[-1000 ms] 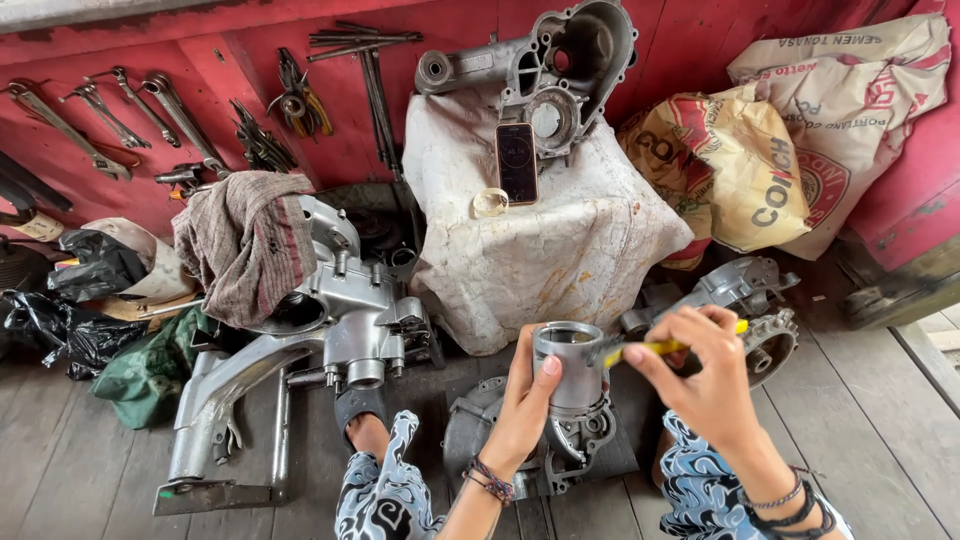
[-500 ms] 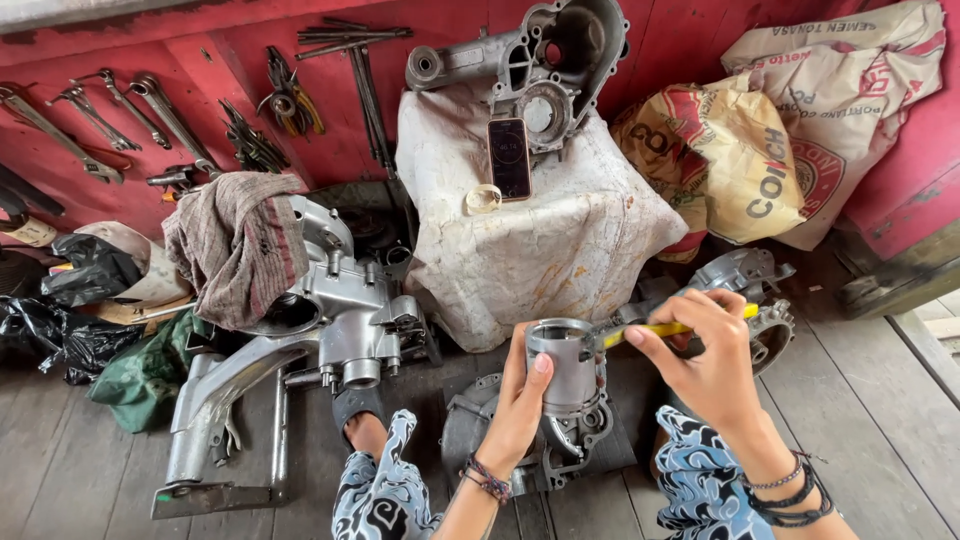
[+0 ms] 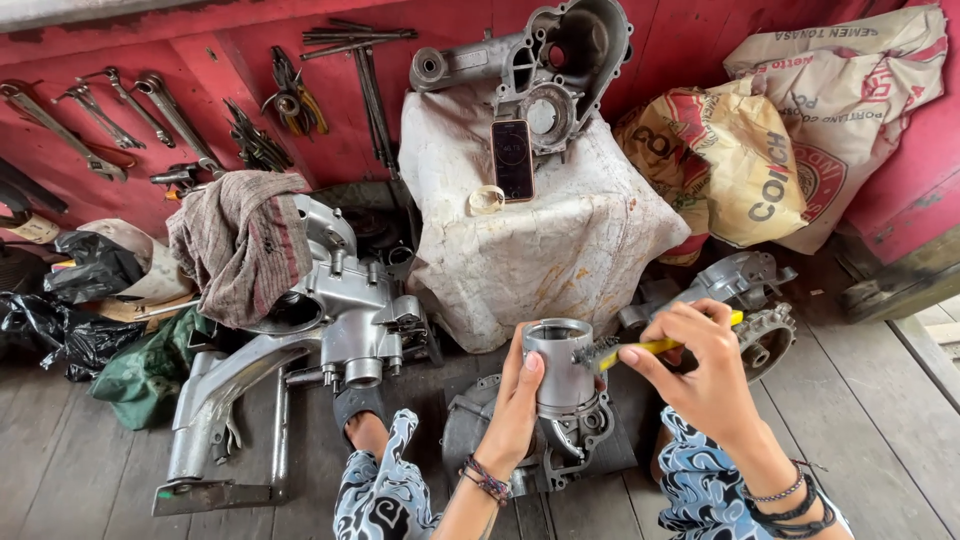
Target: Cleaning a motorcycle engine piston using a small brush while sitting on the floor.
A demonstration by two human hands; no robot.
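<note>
Metal fills the lower middle of the frame: my left hand (image 3: 515, 400) is wrapped around a short grey cylinder sleeve (image 3: 558, 365), palm and thumb pressed to its near side, holding it upright with the open end facing up. My right hand (image 3: 705, 375) pinches the yellow handle of a small brush (image 3: 640, 350), fingers closed tight on it, and the dark bristle end touches the sleeve's right wall just below the rim. The sleeve sits on a grey engine case half (image 3: 540, 450) that lies on the wooden plank floor (image 3: 900, 400) between my patterned trouser knees. Left of centre lies a larger silver engine casing (image 3: 340, 310) with a long swing arm reaching toward the lower left, and a striped rag (image 3: 240, 240) is draped over its upper part. Behind my hands, in the upper middle, a block covered with pale cloth (image 3: 545, 250) carries a phone (image 3: 513, 160) leaning upright, a small roll of tape (image 3: 487, 199) just beside it, and another crankcase (image 3: 540, 70) on top. Spanners (image 3: 110, 110) and pliers (image 3: 290, 100) lie along the red wall in the upper left. Printed paper sacks (image 3: 790, 150) slump in the upper right, and black plastic bags (image 3: 60, 320) lie at the left edge.
</note>
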